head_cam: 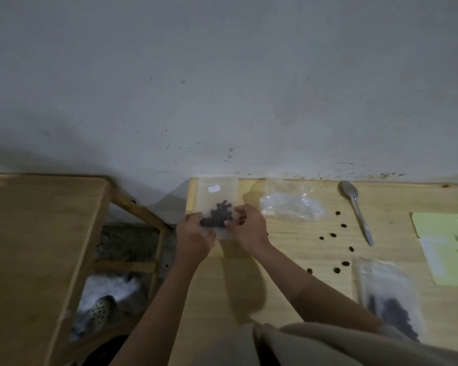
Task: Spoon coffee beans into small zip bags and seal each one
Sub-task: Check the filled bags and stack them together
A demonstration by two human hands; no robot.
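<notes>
A small clear zip bag [217, 196] with a clump of dark coffee beans in it lies at the far left of the wooden table [275, 260], close to the wall. My left hand [193, 239] pinches the bag's near left edge. My right hand [249, 228] pinches its near right edge. A metal spoon [356, 207] lies on the table to the right, apart from both hands. Several loose beans [333, 235] are scattered between my right arm and the spoon. A larger clear bag of beans [389, 299] lies at the near right.
A crumpled pile of clear empty bags [291, 206] sits right of the held bag. Pale yellow and white paper sheets [444, 244] lie at the right edge. A second wooden surface [37, 247] stands to the left, with a gap and a lower shelf between.
</notes>
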